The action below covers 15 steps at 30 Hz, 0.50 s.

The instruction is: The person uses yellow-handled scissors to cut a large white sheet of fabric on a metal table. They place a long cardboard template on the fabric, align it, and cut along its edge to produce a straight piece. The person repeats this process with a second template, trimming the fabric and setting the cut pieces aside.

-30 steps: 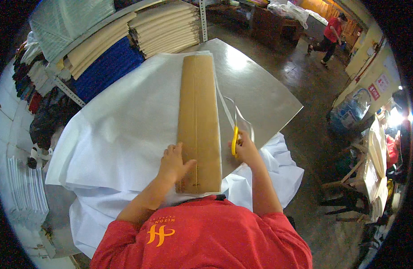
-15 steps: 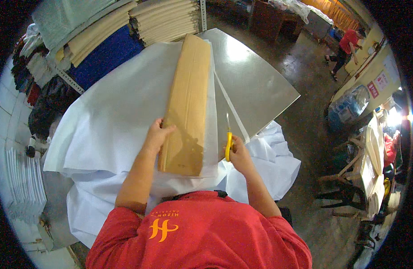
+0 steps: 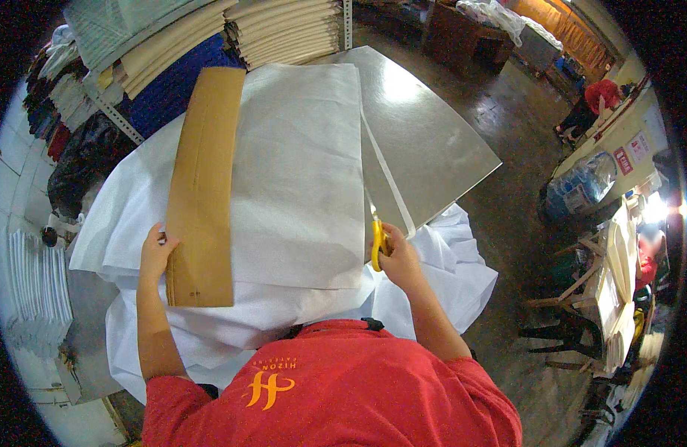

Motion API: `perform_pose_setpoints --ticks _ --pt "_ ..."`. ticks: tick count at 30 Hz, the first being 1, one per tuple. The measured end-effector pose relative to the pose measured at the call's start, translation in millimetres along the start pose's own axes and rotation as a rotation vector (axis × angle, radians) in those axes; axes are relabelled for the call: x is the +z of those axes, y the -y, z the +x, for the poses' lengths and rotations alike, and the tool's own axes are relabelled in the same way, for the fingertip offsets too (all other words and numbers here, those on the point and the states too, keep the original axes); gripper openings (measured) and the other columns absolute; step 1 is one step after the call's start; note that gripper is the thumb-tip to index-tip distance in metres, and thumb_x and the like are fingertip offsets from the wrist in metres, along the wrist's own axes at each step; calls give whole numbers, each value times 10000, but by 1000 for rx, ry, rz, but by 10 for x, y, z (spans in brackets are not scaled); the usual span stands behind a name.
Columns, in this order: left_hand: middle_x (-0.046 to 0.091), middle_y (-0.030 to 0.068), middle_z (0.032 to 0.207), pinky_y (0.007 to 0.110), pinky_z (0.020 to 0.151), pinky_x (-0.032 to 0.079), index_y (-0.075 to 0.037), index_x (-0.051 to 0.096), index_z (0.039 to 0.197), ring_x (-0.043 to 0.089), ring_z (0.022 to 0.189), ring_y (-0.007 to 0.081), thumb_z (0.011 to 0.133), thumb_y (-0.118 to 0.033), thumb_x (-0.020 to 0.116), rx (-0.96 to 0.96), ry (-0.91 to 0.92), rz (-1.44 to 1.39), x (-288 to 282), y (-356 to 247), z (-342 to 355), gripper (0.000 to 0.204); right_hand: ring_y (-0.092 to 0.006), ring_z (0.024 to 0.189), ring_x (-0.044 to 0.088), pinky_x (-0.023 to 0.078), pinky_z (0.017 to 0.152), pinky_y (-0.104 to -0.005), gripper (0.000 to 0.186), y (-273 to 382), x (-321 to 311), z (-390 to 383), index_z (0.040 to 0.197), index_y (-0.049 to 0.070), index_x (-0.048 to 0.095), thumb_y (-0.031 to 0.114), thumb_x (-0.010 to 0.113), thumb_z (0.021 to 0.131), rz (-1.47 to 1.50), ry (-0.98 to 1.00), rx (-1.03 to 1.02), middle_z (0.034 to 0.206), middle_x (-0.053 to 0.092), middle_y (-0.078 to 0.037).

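The long brown cardboard strip (image 3: pixel 200 186) lies over the left part of white cloth layers (image 3: pixel 295 179), and my left hand (image 3: pixel 157 252) grips its left edge near the lower end. My right hand (image 3: pixel 395 257) holds yellow-handled scissors (image 3: pixel 378 242) by the cloth's right edge, blades pointing away from me. Just beyond them a narrow white strip (image 3: pixel 384 167) crosses the shiny metal tabletop (image 3: pixel 440 141). Loose, rumpled cloth hangs around the near side.
Shelves of folded fabric (image 3: pixel 280 30) stand behind and left. At the upper right, a person in red (image 3: pixel 601 97) bends by the wall. Below are a blue container (image 3: pixel 578 186), a side table with cream material (image 3: pixel 612 290) and another person in red (image 3: pixel 646 264).
My left hand has moved the cardboard leftward, uncovering the white cloth beneath it. The scissors have shifted slightly left and down. The person at upper right has moved right and stooped.
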<state>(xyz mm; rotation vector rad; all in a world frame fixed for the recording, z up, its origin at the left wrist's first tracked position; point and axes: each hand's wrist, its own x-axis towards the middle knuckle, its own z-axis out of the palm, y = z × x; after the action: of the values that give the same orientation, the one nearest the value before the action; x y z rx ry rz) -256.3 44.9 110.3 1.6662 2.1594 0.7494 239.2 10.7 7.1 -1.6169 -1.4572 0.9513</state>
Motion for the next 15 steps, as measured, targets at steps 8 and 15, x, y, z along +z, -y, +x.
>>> perform_pose_setpoints --ticks 8,15 --pt "436 174 1366 417 1052 345 -112 523 1269 425 1244 354 809 -255 669 639 284 472 732 -1176 -216 503 -132 697 609 484 602 -244 537 71 -101 279 1328 45 441 63 641 830 356 -132 7 880 651 -84" --pt "149 173 1525 668 1047 140 -220 338 1431 134 1388 435 811 -619 521 1044 584 463 1855 -1598 -639 759 -121 618 578 436 517 -229 579 210 -496 81 1352 50 438 154 663 828 426 -242 184 858 649 -84"
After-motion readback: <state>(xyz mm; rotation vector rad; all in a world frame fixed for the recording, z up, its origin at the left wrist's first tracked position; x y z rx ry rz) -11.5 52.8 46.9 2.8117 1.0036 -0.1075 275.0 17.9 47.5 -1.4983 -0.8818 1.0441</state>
